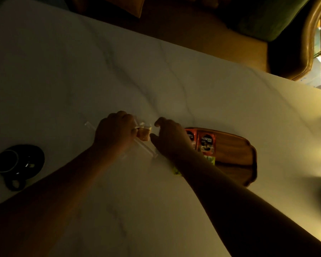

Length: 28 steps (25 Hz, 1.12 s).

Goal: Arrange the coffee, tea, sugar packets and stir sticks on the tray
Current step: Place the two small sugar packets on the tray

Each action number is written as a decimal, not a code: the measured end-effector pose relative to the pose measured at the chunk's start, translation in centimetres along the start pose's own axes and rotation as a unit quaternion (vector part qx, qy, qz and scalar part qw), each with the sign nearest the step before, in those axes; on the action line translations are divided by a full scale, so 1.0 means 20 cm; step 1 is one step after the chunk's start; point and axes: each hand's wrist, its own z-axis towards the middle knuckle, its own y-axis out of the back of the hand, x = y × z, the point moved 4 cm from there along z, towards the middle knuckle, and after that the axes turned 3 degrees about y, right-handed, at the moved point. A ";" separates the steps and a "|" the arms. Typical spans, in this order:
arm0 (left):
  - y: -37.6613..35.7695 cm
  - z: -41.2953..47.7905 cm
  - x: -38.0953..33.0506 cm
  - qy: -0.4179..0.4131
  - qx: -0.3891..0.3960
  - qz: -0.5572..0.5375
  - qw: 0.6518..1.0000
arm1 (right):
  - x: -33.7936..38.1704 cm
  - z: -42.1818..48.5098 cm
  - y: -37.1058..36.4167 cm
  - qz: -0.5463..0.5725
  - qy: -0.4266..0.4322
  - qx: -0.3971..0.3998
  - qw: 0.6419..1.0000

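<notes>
Dim view down onto a white marble table (156, 80). The left hand (113, 133) pinches small brown sugar packets (144, 135) above the table. The right hand (170, 139) hovers just beside them, fingers loosely curled and holding nothing. Clear stir sticks (146, 148) lie under both hands. To the right, a wooden tray (233, 154) holds two red coffee sachets (206, 142). A green tea packet (209, 160) shows beside the right wrist. A black cup (6, 160) sits far left.

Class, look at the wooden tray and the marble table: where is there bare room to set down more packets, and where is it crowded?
The wooden tray is bare on its right half, beyond the red coffee sachets. The marble table is bare between the black cup and the left hand. It is crowded between the left hand and right hand, around the brown packets and stir sticks.
</notes>
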 end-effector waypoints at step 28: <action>-0.17 -0.15 -0.40 0.203 0.228 -0.663 0.683 | -0.55 -0.35 0.36 0.519 -0.245 -0.083 0.815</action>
